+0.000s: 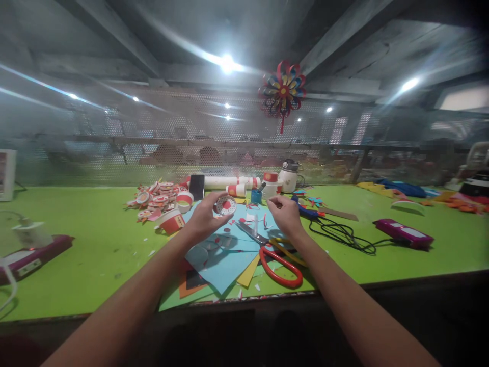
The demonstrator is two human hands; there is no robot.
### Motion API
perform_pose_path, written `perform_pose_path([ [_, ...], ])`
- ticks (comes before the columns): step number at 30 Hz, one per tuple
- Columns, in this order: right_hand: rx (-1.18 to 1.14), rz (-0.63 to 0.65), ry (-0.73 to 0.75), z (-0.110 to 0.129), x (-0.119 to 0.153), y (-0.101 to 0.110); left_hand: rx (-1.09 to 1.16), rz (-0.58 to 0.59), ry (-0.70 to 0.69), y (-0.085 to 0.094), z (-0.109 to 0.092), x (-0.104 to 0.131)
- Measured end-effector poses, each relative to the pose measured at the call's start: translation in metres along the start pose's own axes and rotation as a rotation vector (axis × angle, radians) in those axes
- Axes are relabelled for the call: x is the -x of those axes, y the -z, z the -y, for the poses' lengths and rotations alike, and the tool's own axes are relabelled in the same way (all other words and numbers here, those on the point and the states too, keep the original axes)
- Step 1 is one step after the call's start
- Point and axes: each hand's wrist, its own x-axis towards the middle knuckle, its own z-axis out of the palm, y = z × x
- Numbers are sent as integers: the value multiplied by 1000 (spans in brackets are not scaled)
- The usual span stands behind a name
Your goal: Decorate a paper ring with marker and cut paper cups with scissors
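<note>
Curving around the edge of a round piece (226, 205) with a speckled rim and red centre, the left hand (206, 218) holds it over blue paper (229, 267). The right hand (286, 216) has its fingertips drawn together; whether they pinch anything small, I cannot tell. Many patterned discs (164, 192) already lie assembled, it seems, heaped on the green counter (99, 224); smooth uncut sheet and tiny scraps (257, 287) lie near the red-looped scissors (280, 270).
</note>
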Motion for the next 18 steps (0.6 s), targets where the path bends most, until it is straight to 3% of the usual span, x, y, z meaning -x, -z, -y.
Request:
perform_pose_path([
  [6,36,28,-77,-2,-6,5,115,-57,209,6,10,-4],
  [12,144,62,-106,-7,-33,38,330,-85,404,12,25,-8],
  [18,291,264,-39,-15,-37,56,490,-152,508,11,24,-9],
])
